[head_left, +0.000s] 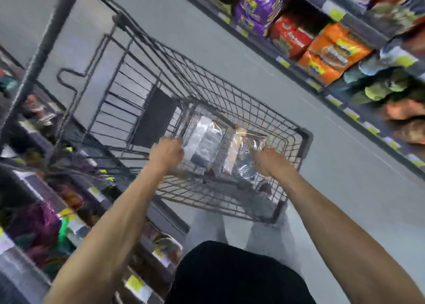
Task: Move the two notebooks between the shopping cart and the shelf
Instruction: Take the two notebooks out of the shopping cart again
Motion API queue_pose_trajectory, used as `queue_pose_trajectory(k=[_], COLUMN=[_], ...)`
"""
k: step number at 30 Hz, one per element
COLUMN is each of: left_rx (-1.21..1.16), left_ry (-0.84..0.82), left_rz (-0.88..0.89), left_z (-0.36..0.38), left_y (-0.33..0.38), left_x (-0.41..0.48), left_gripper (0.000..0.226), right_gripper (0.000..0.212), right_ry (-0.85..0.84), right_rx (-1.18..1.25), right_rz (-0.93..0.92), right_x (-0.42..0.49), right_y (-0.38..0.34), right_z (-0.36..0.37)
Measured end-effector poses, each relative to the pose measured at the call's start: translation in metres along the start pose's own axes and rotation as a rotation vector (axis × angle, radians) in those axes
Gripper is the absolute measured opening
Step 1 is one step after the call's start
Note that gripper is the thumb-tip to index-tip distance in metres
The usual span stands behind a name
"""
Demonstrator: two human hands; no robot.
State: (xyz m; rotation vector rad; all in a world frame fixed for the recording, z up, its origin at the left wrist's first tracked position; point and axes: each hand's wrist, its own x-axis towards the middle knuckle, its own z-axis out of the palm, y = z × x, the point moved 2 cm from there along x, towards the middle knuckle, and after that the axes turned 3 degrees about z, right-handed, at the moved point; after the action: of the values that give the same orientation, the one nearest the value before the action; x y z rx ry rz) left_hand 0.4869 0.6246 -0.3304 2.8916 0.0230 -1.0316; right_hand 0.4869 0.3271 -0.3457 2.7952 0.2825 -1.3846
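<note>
Blurred left shelf (30,180) at far left. Left hand (166,153) reaching into the cart (230,101), fingers curled at the left notebook's (202,142) near corner; whether clasping notebook or wire, impossible to tell. Right notebook (249,142) lying just beside it in the basket. Right hand (266,162) curled, gripping that notebook's near edge. Right shelf (358,25) stacked with bags (338,48).

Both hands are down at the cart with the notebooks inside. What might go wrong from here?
The notebooks look wrapped in glossy film, so they may slip when lifted. They lie low inside the cart, so a corner could catch on its wire wall. The picture is blurred: whether the left hand and right hand grip anything is unclear.
</note>
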Motion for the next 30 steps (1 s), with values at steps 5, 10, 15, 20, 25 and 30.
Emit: queue_pose_trajectory(k=[5,10,15,20,25,30], left_rx=[-0.008,-0.054,-0.356,-0.537,-0.58,-0.663], left_ry=[-0.138,-0.254,-0.262,-0.249,-0.203,-0.207], left_rz=[0.023,-0.011,-0.181,-0.315,-0.379,-0.422], left_z=[0.029,0.08,0.126,0.181,0.222,0.204], left_y=[-0.024,-0.035,-0.029,-0.034,-0.05,-0.039], left_x=[0.059,0.111,0.14,0.169,0.179,0.163], left_gripper=[0.037,0.044,0.057,0.068,0.079,0.073], right_gripper=[0.035,0.039,0.048,0.077,0.108,0.068], right_ry=[-0.127,-0.129,-0.192,-0.228,-0.197,-0.186], right_rx=[0.127,0.243,0.451,0.843,1.057,1.082], right_rz=[0.141,0.249,0.401,0.633,0.789,0.767], right_x=[0.041,0.087,0.122,0.145,0.151,0.155], right_y=[-0.001,-0.007,-0.001,0.002,-0.008,-0.015], right_z=[0.055,0.089,0.138,0.192,0.203,0.213])
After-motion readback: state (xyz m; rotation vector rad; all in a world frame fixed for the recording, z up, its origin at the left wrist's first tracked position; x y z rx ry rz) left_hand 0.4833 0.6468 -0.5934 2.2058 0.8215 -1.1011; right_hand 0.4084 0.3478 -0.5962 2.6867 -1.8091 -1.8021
